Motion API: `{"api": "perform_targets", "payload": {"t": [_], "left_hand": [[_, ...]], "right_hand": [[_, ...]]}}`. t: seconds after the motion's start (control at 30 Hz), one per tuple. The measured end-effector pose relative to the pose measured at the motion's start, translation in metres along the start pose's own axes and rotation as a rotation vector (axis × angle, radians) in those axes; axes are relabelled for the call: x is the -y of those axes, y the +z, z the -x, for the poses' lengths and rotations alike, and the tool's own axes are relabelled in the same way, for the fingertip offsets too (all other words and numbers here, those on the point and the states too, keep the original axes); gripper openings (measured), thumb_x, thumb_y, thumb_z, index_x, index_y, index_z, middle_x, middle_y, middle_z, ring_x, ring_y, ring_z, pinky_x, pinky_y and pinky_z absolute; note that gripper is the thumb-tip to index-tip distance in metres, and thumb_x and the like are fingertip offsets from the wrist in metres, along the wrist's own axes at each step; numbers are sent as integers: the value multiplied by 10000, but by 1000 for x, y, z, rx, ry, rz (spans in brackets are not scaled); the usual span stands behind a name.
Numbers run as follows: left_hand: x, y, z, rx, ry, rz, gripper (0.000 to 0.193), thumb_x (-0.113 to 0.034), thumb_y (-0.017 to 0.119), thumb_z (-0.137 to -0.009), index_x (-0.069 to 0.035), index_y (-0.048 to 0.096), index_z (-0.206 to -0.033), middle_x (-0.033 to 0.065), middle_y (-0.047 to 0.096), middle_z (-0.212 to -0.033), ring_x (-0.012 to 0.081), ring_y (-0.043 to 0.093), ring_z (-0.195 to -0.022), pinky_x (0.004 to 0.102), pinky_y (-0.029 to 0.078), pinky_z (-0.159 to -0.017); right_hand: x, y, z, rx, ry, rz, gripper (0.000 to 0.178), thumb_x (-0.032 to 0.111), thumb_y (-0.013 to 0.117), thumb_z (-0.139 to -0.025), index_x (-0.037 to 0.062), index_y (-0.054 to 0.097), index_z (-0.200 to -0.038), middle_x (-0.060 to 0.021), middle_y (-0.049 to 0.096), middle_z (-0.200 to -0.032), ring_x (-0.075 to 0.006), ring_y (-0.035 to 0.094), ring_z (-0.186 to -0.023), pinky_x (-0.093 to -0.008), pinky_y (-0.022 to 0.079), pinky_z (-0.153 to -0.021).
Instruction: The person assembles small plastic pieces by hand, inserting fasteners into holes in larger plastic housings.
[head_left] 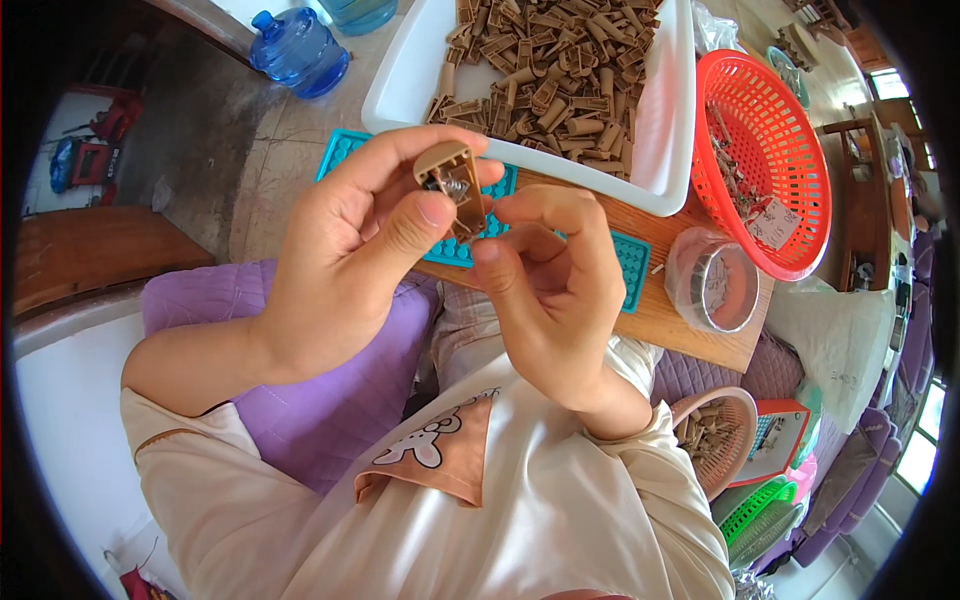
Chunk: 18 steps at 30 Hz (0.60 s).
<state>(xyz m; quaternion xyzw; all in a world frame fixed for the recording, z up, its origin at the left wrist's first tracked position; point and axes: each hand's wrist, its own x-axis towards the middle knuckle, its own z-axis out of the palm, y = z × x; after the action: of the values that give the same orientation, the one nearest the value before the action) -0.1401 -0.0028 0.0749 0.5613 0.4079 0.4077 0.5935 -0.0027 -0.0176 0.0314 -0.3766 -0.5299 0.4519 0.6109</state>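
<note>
My left hand (345, 245) is closed around a small brown plastic casing (428, 163), thumb on one side and fingers behind. The casing's open side faces me; a small metal coil spring (455, 188) shows inside it. At its lower end, the thumb and forefinger of my right hand (560, 290) close in on the casing; whether they pinch a smaller piece too is hidden. Both hands are raised above a teal tray (632, 262) with rows of small round recesses. Beyond them, a white plastic bin (668, 160) holds a heap of similar brown casings (560, 90).
The tray lies on a wooden board (690, 335). To the right are a red basket (795, 150) with small metal parts and a round tub (727, 290) of small pieces. Lower right stands a pink basket (745, 425) of brown parts. Blue water jugs (300, 55) stand far left.
</note>
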Motion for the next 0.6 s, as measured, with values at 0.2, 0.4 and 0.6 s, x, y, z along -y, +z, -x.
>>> {"api": "perform_targets", "payload": {"t": [0.2, 0.4, 0.6], "left_hand": [[-2, 2, 2, -59, 131, -81, 423, -306, 448, -845, -15, 376, -1142, 122, 517, -1045, 149, 524, -910, 260, 441, -750], [-6, 1, 1, -61, -83, 80, 384, -278, 410, -861, -41, 350, -1158, 97, 494, -1070, 187, 530, -925, 272, 496, -692], [-3, 2, -1, -95, -205, 438, 367, -230, 368, -878, -43, 311, -1188, 102, 454, -1121, 221, 490, -1008, 304, 497, -743]], "right_hand": [[-1, 3, -2, 32, 13, 30, 250, -107, 556, -677, 9, 476, -883, -85, 474, -864, -120, 520, -578, -200, 417, -442], [-7, 3, -2, 116, 115, -81, 306, -108, 514, -707, 11, 421, -974, -95, 449, -925, -134, 557, -634, -211, 434, -496], [-1, -1, -7, 272, 262, -154, 355, -77, 434, -785, 22, 293, -1096, -107, 380, -1065, -122, 534, -811, -247, 497, -680]]}}
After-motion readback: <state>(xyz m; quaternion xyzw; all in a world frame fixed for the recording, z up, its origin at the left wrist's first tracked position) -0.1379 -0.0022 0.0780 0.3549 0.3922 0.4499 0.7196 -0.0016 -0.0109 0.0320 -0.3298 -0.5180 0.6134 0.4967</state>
